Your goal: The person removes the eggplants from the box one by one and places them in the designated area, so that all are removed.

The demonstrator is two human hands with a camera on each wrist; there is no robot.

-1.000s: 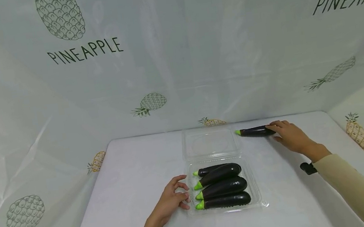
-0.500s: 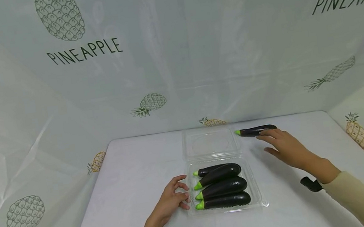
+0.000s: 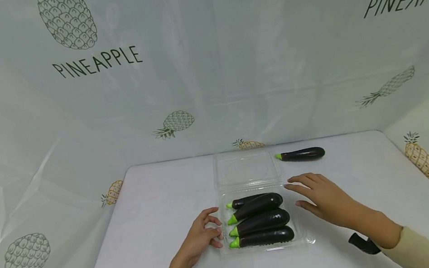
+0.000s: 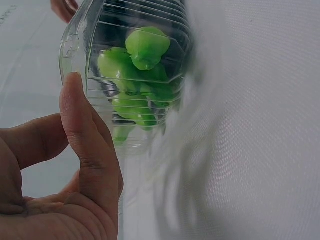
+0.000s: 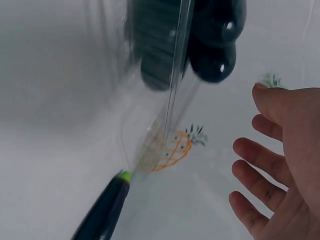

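Note:
In the head view a clear plastic clamshell box [image 3: 300, 232] stands on the table with its lid [image 3: 246, 168] folded back. Several dark eggplants [image 3: 264, 221] with green stem ends lie inside, stems to the left. My left hand [image 3: 201, 234] touches the box's left side; in the left wrist view a fingertip [image 4: 73, 82] meets the clear rim. Just right of the box hovers my right hand [image 3: 326, 198], fingers spread and holding nothing. Another eggplant [image 3: 303, 154] lies behind it, to the right of the lid, also seen low in the right wrist view.
The white table [image 3: 157, 197] ends at a back edge against a hanging sheet [image 3: 204, 62] printed with pineapples. The lone eggplant lies near that edge. Black wrist straps [image 3: 363, 243] show below both hands.
My right hand has let go of the lone eggplant at the back right and come left and nearer, towards the box. The eggplant stays where it lay; my left hand holds still.

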